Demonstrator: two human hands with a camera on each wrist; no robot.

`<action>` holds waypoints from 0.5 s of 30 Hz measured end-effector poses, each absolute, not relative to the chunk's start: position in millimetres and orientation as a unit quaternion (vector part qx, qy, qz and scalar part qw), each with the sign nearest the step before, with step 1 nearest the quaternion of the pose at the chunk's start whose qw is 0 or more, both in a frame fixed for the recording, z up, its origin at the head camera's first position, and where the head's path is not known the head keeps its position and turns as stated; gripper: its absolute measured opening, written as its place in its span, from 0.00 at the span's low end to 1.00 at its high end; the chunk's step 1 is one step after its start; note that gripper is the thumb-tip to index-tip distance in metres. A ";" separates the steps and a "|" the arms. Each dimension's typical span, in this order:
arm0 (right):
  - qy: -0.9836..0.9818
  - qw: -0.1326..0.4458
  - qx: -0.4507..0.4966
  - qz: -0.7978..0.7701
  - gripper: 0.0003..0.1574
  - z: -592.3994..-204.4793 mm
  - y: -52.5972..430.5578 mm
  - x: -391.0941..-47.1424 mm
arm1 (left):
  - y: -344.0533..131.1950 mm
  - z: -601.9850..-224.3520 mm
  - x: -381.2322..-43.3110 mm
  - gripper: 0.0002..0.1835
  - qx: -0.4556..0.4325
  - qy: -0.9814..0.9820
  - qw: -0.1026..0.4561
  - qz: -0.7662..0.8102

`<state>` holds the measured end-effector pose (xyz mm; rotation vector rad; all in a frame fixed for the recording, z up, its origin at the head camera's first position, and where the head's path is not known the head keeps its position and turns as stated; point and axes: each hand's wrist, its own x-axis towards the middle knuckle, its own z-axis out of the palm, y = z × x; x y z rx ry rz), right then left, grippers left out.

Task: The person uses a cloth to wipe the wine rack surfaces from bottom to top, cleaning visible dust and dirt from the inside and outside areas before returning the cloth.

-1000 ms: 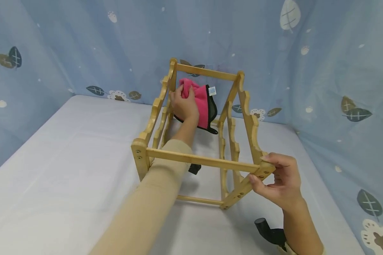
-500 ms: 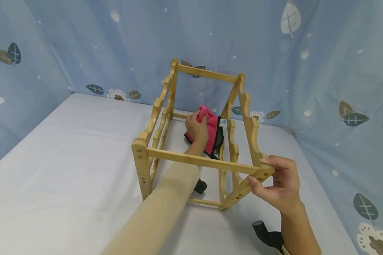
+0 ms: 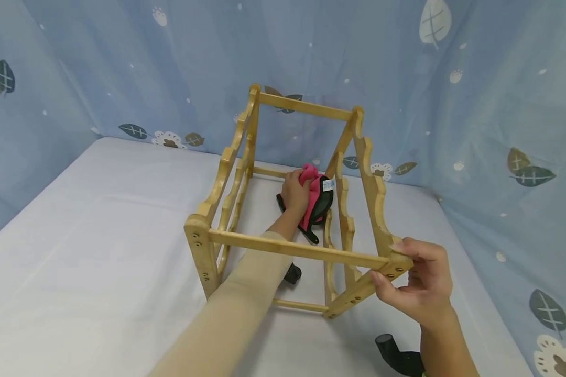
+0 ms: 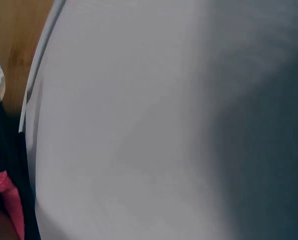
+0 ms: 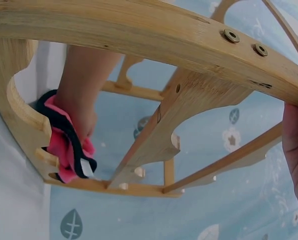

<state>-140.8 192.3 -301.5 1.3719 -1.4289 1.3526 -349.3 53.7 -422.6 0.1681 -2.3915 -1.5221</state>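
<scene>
A wooden rack (image 3: 297, 248) with scalloped side rails stands on the white-covered surface in the head view. My left hand (image 3: 295, 195) reaches inside it and grips a bunched pink cloth (image 3: 312, 201) with black edging and a white tag. In the right wrist view the cloth (image 5: 60, 146) lies against a lower scalloped rail. Only a strip of the cloth (image 4: 14, 202) shows at the left edge of the left wrist view. My right hand (image 3: 420, 280) pinches the rack's near right top corner between thumb and fingers. Part of that hand (image 5: 296, 155) appears at the right wrist view's edge.
A blue curtain (image 3: 207, 63) with leaf prints hangs behind and on both sides. White cloth (image 3: 99, 235) covers the surface under the rack. A black curved piece (image 3: 398, 356) sits at my right wrist, and another black piece (image 3: 292, 274) shows beneath my left sleeve.
My left hand has brought the pink cloth down and slightly right, from high inside the rack to near its lower right rail. The cloth is more bunched. My right hand keeps its hold.
</scene>
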 end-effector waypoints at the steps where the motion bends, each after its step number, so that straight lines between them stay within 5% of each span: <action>1: -0.552 0.364 0.533 0.528 0.25 -300.8 192.1 -140.4 | 53.0 -421.8 -349.1 0.21 0.048 -0.834 0.139 -0.532; 7: -0.547 0.371 0.534 0.527 0.25 -297.1 191.6 -142.6 | 47.5 -417.2 -349.2 0.30 0.005 -0.838 0.086 -0.538; 15: -0.545 0.370 0.531 0.533 0.25 -301.4 189.2 -142.1 | 47.8 -423.1 -352.5 0.21 0.040 -0.842 0.119 -0.525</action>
